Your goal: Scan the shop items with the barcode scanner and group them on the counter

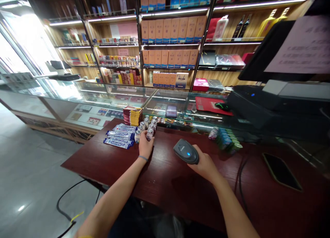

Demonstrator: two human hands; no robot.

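My right hand (pixel 205 165) is wrapped around a dark grey barcode scanner (pixel 186 150) with a small blue light, held just above the dark red wooden counter (pixel 165 183). My left hand (pixel 145 144) reaches forward, and its fingers close on one small clear bottle (pixel 150 134) at the near edge of a cluster of several small bottles (pixel 147 124). Blue and white flat packets (pixel 120 136) lie just left of that hand. A stack of red and yellow packs (pixel 132 115) stands behind the bottles.
A black phone (pixel 281 171) lies on the counter at right. Green rolls (pixel 228 141) and a lone small bottle (pixel 213 133) sit near the glass display case (pixel 108 100). A black register with monitor (pixel 273 93) stands at right. Stocked shelves (pixel 170 45) fill the back wall.
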